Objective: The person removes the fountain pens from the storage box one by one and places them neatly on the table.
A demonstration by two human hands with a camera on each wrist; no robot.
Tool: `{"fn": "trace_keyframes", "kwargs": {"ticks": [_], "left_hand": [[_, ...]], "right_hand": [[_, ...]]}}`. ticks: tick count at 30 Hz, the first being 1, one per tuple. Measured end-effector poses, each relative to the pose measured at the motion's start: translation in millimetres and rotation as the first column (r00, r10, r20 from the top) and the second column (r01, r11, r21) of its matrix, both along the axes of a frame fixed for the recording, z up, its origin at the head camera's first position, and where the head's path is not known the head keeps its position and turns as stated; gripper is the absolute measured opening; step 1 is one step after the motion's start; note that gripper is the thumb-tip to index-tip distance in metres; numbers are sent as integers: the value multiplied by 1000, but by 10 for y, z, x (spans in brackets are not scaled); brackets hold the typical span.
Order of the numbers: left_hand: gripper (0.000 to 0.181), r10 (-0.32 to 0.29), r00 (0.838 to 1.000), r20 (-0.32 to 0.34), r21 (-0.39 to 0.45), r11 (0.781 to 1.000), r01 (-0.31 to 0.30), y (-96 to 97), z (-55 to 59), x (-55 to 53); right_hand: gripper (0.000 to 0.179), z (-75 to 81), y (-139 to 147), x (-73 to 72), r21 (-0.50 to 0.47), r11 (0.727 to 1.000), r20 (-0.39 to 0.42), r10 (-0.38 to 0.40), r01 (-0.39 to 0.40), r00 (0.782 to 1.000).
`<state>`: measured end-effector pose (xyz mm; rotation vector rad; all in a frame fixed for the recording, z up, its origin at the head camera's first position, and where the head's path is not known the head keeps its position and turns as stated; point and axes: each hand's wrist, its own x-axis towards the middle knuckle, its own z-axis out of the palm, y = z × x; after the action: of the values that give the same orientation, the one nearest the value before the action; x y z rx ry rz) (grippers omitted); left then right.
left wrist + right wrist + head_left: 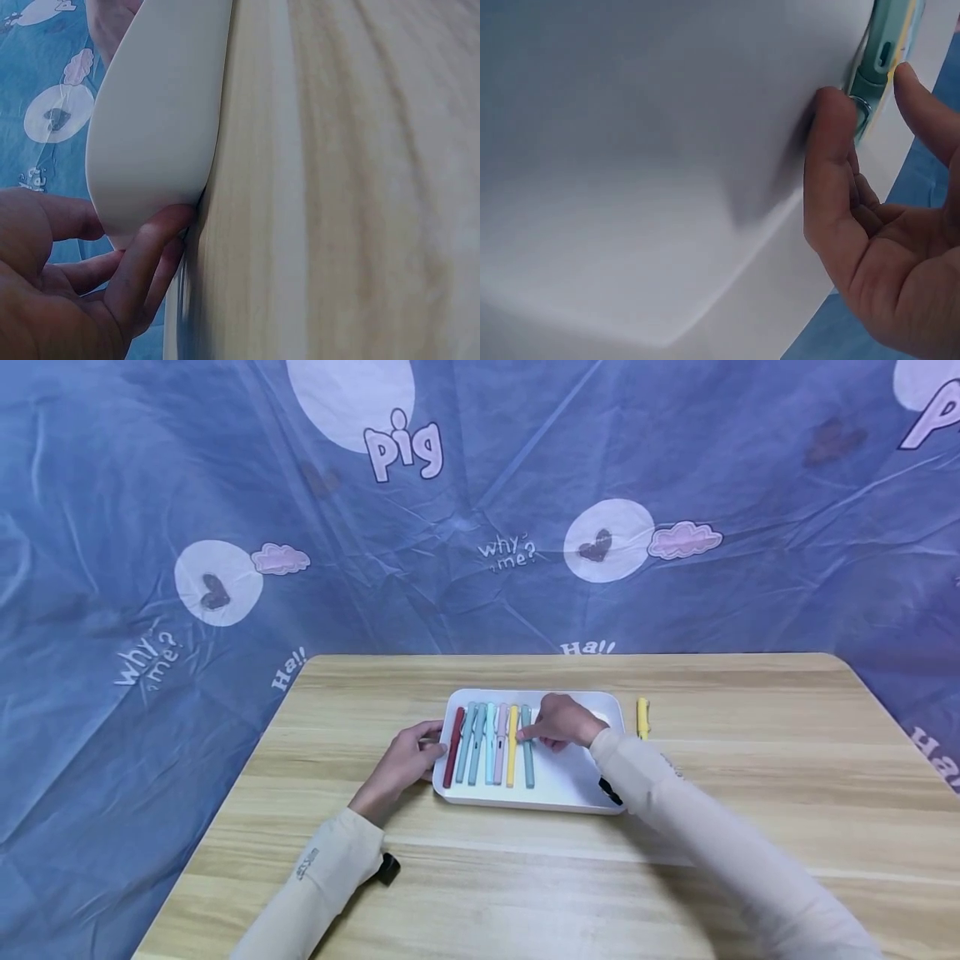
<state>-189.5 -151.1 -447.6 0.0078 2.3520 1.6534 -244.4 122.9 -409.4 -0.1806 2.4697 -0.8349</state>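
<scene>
Pens in the white tray lie between both hands.

Blue cloth behind the table: "pig" in pale letters at top; "why me?" twice, mid-cloth and left; "Ha!!" at the table's far edge and again by its left corner. Right side: a cropped "Ha" and a large cropped "p". Left sleeve: small print, seemingly ending in "Slim", the rest unclear.
</scene>
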Motion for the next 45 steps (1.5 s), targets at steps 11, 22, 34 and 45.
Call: {"fn": "trace_keyframes", "kwargs": {"ticks": [11, 22, 34, 45], "left_hand": [[47, 2, 1000, -6, -3, 1000, -2, 5, 4, 5], [47, 9, 1000, -4, 0, 1000, -9, 6, -9, -10], [48, 8, 1000, 2, -7, 1000, -8, 9, -4, -10], [48, 10, 1000, 3, -2, 1000, -10, 16, -3, -14]], "right_hand": [[27, -51, -27, 19, -5, 999, -12, -50, 50, 999], [24, -88, -42, 6, 0, 995, -22, -103, 103, 994], [29, -146, 28, -15, -56, 989, 6, -134, 134, 991], [30, -130, 57, -14, -79, 986, 24, -144, 146, 989]]}}
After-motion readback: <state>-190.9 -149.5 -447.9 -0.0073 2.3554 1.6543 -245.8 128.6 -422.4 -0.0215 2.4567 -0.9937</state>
